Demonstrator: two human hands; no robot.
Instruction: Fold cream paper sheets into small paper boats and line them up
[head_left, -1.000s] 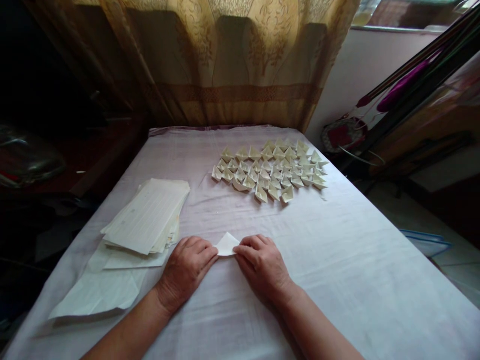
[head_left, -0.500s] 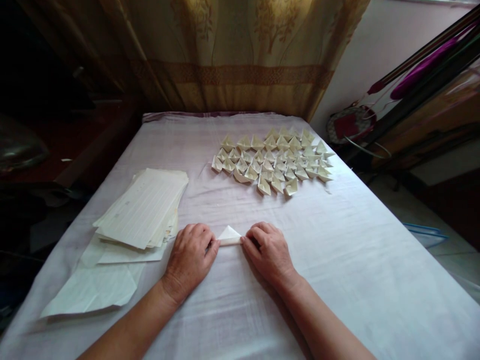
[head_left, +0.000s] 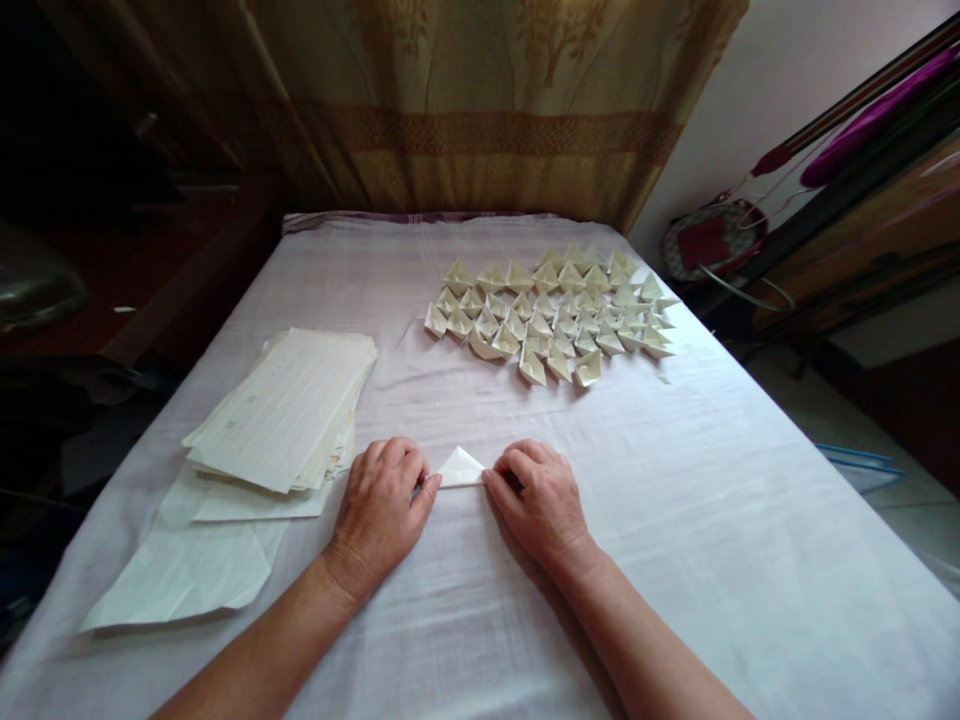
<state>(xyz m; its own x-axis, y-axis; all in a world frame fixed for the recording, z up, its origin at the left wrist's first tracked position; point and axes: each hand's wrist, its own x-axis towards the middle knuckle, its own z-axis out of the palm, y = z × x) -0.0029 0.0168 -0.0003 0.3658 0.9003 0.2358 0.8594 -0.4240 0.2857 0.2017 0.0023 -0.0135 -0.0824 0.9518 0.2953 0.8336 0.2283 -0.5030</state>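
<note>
A small piece of folded white paper (head_left: pixel 460 469), triangular with a straight lower edge, lies on the cloth between my hands. My left hand (head_left: pixel 386 497) pinches its left end, thumb along the near side and fingers curled. At the opposite end my right hand (head_left: pixel 538 498) grips it the same way, with thumb and bent fingers. The paper's two end corners are hidden under my fingers. Farther off, to the right, several folded paper boats (head_left: pixel 551 315) stand close together in rows.
To the left lies a stack of lined paper sheets (head_left: pixel 289 405), with a loose sheet (head_left: pixel 187 570) partly under it. A pale cloth (head_left: pixel 675 560) covers the table. Beyond its far edge hangs a patterned curtain (head_left: pixel 480 130); a bag (head_left: pixel 712 240) is off the right side.
The view has shifted slightly. The folded paper now shows more of its triangular face and a thinner lower edge; both hands keep their grip at its ends.
</note>
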